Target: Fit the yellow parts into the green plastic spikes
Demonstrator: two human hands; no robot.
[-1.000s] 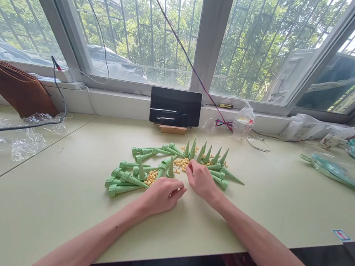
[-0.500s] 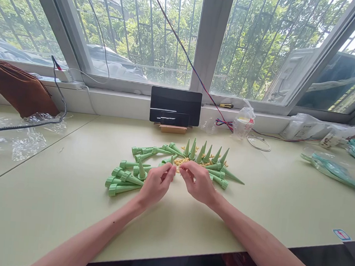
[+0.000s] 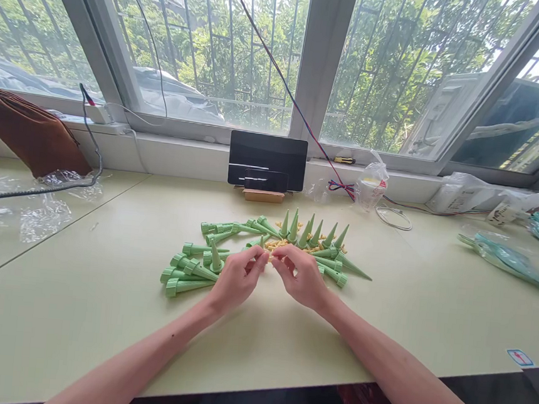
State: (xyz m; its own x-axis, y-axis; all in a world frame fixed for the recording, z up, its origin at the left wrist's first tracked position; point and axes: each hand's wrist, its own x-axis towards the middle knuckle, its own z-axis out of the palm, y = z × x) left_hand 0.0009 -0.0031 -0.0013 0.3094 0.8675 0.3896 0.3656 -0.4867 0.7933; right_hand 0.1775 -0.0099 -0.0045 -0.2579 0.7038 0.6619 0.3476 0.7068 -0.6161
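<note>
Several green plastic cone spikes (image 3: 192, 271) lie in a loose arc on the pale table (image 3: 101, 288), and a few stand upright at the back (image 3: 316, 234). Small yellow pieces (image 3: 277, 245) are scattered among them. My left hand (image 3: 237, 281) is closed in a pinch on a green cone spike, whose tip shows between my fingers. My right hand (image 3: 303, 277) is closed too, fingertips meeting the left hand's at a small yellow piece.
A dark tablet (image 3: 267, 162) stands on a wooden stand against the window sill. A brown bag (image 3: 30, 134) and crumpled clear plastic (image 3: 18, 211) lie at the left. A small plastic bag (image 3: 369, 185), a white cable coil (image 3: 393, 218) and teal packaged items (image 3: 510, 261) are at the right.
My left hand rose from the table's front to the pile and took a green cone. My right hand lifted and met it. Over the last half second they barely moved.
</note>
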